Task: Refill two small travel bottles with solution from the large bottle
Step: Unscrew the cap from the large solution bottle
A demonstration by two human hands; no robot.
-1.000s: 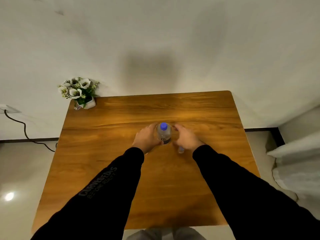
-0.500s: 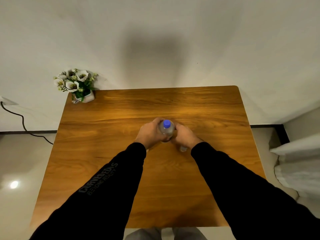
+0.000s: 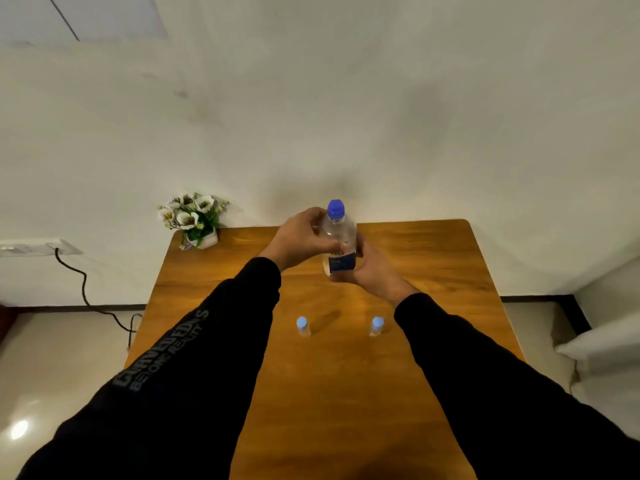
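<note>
A large clear bottle (image 3: 339,237) with a blue cap and a dark blue label is held upright above the wooden table (image 3: 346,393). My left hand (image 3: 299,239) grips its upper body from the left. My right hand (image 3: 372,271) wraps its lower part from the right. Two small clear travel bottles with pale blue caps stand on the table nearer to me, one at the left (image 3: 303,326) and one at the right (image 3: 376,326), both capped and untouched.
A small pot of white flowers (image 3: 194,220) sits on the table's far left corner against the wall. A black cable (image 3: 85,292) runs from a wall socket down to the floor at the left. White bedding (image 3: 609,358) lies at the right.
Both hands have lifted the large bottle off the table and away from me. The view has tilted up, and both small bottles now show uncovered.
</note>
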